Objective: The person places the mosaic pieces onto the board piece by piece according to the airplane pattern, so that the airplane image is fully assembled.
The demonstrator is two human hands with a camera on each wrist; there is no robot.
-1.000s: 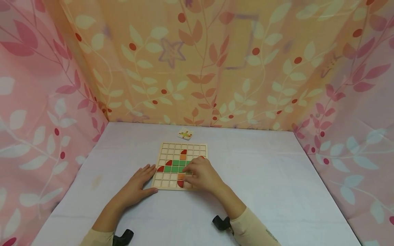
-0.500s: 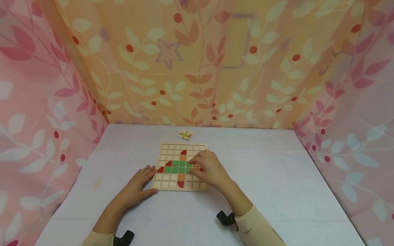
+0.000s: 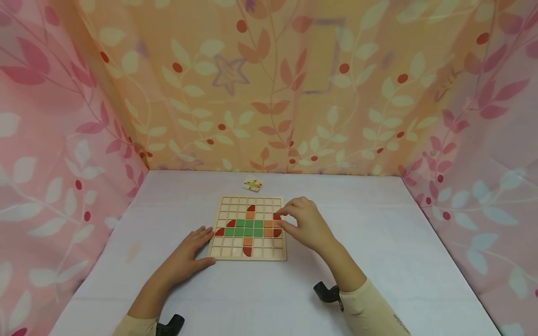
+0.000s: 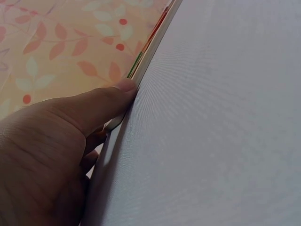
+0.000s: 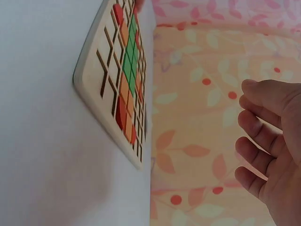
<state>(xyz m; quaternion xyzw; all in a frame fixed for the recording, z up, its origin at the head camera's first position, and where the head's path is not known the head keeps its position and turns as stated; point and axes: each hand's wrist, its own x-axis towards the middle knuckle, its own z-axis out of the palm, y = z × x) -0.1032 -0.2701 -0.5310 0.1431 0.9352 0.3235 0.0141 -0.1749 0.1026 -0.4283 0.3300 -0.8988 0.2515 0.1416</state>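
A square wooden grid board (image 3: 234, 253) lies flat on the table. Green square tiles (image 3: 244, 231), orange squares (image 3: 268, 224) and red quarter-round pieces (image 3: 247, 251) fill some of its cells in a plane-like shape. My left hand (image 3: 189, 254) rests at the board's left side, fingers extended. In the left wrist view, its thumb (image 4: 108, 101) touches the edge of the board (image 4: 146, 61). My right hand (image 3: 308, 226) hovers by the board's right edge, with fingers loosely bent. The right wrist view shows that hand (image 5: 277, 141) holding nothing, apart from the board (image 5: 96, 75).
Behind the board lies a small patterned card (image 3: 252, 183) with a green and red picture. A white cloth covers the table (image 3: 386, 242). Leaf-printed curtains (image 3: 269, 93) enclose the back and both sides. Black cameras (image 3: 328, 293) sit at the wrists.
My right hand has drawn away to the right from the middle of the board, uncovering orange and red pieces at its right side. The left hand has stayed in place.
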